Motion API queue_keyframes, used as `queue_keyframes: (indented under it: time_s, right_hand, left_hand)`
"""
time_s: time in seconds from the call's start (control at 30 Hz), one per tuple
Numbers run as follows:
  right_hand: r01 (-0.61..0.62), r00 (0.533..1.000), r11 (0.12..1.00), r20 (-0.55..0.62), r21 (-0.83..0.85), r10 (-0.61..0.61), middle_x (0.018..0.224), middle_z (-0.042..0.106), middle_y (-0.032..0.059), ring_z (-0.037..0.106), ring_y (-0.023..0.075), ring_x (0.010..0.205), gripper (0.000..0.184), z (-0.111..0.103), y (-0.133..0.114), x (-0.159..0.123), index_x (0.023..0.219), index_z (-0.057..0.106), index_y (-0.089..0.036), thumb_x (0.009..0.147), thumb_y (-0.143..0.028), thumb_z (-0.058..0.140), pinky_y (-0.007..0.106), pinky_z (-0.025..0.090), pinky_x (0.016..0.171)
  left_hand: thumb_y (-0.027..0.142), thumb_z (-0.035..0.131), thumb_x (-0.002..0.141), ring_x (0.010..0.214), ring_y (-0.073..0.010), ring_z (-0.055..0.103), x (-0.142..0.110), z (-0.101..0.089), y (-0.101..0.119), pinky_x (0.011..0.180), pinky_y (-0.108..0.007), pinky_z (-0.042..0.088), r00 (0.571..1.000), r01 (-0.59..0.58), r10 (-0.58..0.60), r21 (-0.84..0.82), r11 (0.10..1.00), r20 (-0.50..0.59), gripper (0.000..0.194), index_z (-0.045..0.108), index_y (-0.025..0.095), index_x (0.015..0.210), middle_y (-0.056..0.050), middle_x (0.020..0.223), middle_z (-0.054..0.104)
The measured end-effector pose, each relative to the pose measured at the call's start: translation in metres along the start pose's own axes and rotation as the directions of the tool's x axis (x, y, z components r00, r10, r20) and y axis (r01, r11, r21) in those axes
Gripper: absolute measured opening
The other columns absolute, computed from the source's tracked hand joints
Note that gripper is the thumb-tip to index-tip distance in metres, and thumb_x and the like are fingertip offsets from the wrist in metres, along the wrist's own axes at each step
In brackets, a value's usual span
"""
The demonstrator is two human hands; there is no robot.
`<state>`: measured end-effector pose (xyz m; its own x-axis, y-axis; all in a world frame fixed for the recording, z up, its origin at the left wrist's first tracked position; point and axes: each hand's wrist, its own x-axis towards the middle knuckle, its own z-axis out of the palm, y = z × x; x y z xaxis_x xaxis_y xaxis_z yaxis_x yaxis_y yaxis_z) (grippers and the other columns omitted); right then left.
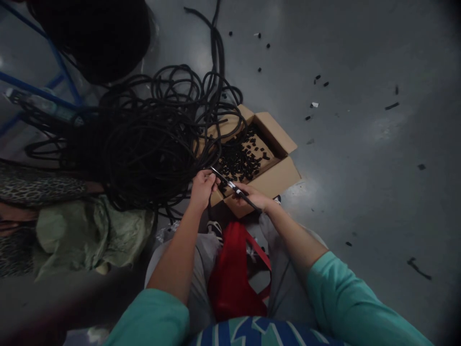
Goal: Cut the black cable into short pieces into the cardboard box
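My left hand [204, 187] is closed, its thumb and fingers pinching a black cord [209, 205] that hangs down below the fist. My right hand [254, 196] is wrapped round a slim tool [236, 188] with a bright metal front part and a long black handle; its exact kind is hard to make out. The tool's tip reaches to the fingers of my left hand. Both hands are over the near edge of an open cardboard box [275, 180]. Inside it lie many short black cut pieces [239, 161].
A tangled heap of black cord [140, 149] spreads left of the box, some strands over its flap. Behind stand a big dark roll [97, 38] and a blue metal frame [54, 53]. A red bag [230, 278] hangs between my knees. At left sits another person in leopard-print sleeves [39, 187].
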<state>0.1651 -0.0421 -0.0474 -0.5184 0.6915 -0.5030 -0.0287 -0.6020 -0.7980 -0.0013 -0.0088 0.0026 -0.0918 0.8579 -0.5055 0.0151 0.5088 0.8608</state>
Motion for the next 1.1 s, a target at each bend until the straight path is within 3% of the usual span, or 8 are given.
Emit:
queue_keyframes:
  time_s: [0.33, 0.67, 0.9, 1.1]
  right_hand:
    - [0.034, 0.999, 0.999, -0.009, -0.030, -0.034, 0.081, 0.057, -0.0005, 0.051, 0.0144, 0.076, 0.067, -0.001, -0.001, 0.002, 0.116, 0.050, -0.018, 0.050, -0.012, 0.058, 0.027, 0.040, 0.072]
    - [0.051, 0.998, 0.997, 0.026, -0.054, -0.050, 0.065, 0.053, -0.0044, 0.046, 0.0102, 0.061, 0.048, -0.001, -0.008, 0.000, 0.095, 0.064, -0.017, 0.048, -0.012, 0.055, 0.022, 0.037, 0.059]
    - [0.082, 0.995, 0.989, -0.038, -0.125, -0.087, 0.058, 0.051, -0.0052, 0.044, 0.0090, 0.055, 0.042, -0.001, -0.003, 0.003, 0.088, 0.066, -0.016, 0.048, -0.012, 0.053, 0.020, 0.035, 0.054]
    - [0.054, 0.996, 0.991, -0.064, -0.122, -0.062, 0.050, 0.047, -0.0068, 0.038, 0.0057, 0.045, 0.039, 0.000, -0.008, -0.001, 0.087, 0.066, -0.014, 0.050, -0.014, 0.055, 0.019, 0.031, 0.047]
  left_hand:
    - [0.028, 0.061, 0.067, 0.037, -0.0035, 0.041, -0.004, 0.004, -0.004, 0.038, -0.018, 0.027, 0.994, 0.018, -0.021, 0.024, 1.000, 0.110, 0.020, 0.048, 0.014, 0.073, 0.002, 0.055, 0.055]
    - [0.035, 0.067, 0.059, 0.033, -0.0026, 0.038, -0.003, -0.002, 0.002, 0.036, -0.017, 0.023, 0.978, 0.123, -0.111, -0.059, 0.991, 0.178, 0.030, 0.046, 0.015, 0.069, 0.003, 0.052, 0.055]
    - [0.034, 0.068, 0.058, 0.036, -0.0024, 0.040, -0.003, -0.002, 0.003, 0.037, -0.017, 0.026, 0.985, 0.066, -0.056, -0.053, 0.996, 0.165, 0.030, 0.047, 0.015, 0.069, 0.005, 0.053, 0.053]
    - [0.025, 0.066, 0.058, 0.040, -0.0042, 0.042, -0.001, -0.004, 0.001, 0.041, -0.019, 0.032, 0.993, -0.025, 0.018, 0.064, 0.998, 0.116, 0.020, 0.055, 0.014, 0.070, 0.005, 0.051, 0.051]
